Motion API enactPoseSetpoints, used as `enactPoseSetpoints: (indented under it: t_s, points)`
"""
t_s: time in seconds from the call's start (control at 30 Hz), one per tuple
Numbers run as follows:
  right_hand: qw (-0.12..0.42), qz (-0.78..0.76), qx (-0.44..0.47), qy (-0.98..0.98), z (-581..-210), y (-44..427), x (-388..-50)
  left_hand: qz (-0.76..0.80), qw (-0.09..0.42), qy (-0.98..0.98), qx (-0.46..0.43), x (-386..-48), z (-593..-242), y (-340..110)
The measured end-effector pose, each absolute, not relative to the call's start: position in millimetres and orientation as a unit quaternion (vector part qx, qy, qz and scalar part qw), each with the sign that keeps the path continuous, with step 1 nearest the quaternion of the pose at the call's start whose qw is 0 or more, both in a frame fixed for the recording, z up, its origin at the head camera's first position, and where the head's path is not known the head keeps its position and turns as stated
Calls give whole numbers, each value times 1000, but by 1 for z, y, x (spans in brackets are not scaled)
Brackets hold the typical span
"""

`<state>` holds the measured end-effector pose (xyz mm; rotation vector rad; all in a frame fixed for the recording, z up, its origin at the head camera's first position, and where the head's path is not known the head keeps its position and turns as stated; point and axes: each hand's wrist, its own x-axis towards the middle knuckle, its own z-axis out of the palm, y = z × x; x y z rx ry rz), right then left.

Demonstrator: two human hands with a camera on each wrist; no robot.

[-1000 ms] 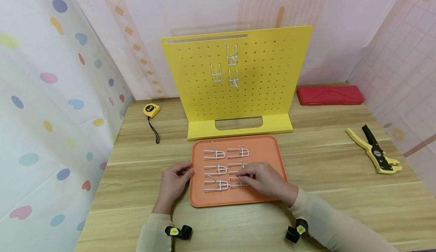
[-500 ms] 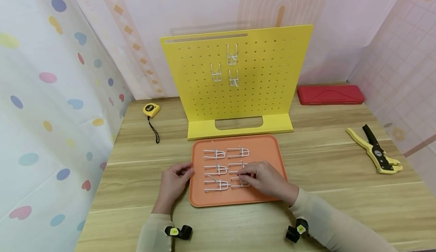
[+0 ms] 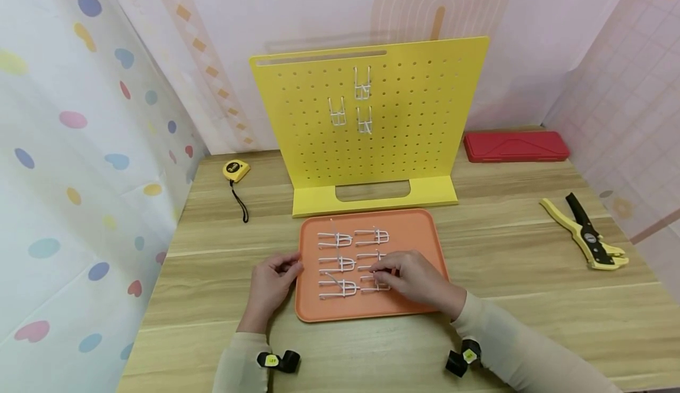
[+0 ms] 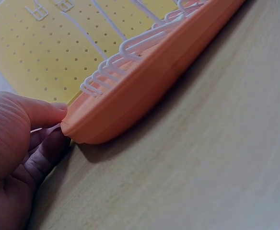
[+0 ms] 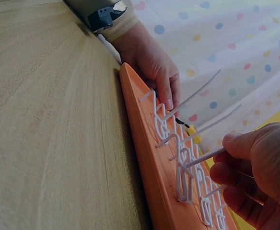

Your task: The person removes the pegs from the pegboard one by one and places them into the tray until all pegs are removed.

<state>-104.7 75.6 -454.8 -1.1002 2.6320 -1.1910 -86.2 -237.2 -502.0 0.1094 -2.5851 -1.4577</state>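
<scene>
My left hand point(image 3: 271, 285) grips the left rim of an orange tray point(image 3: 411, 228), with the thumb on top of the rim and fingers below in the left wrist view. Two columns of white wire pegboard hooks point(image 3: 340, 265) lie on the tray. Over the right column, my right hand point(image 3: 414, 279) pinches the straight prong of the nearest hook point(image 5: 182, 167) between thumb and forefinger. That hook's bent end still sits at the tray in the right wrist view. Behind the tray stands a yellow pegboard point(image 3: 414, 121), with three similar hooks point(image 3: 363, 83) hanging on it.
A yellow tape measure point(image 3: 235, 170) with a black strap lies at the left. At the back right is a red case point(image 3: 515, 147). Yellow and black wire strippers point(image 3: 588, 236) lie on the right of the wooden table point(image 3: 504, 251). Patterned curtains enclose the table.
</scene>
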Motion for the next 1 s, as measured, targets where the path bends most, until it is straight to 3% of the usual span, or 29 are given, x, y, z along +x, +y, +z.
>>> enactPoseSetpoints:
  t_s: [0.67, 1.0]
  points:
    - [19, -387, -349, 853, -453, 79, -103, -491, 75, -867, 44, -86, -502, -237]
    - [-22, -429, -368, 824, -413, 88, -115, -491, 77, -867, 40, -86, -502, -237]
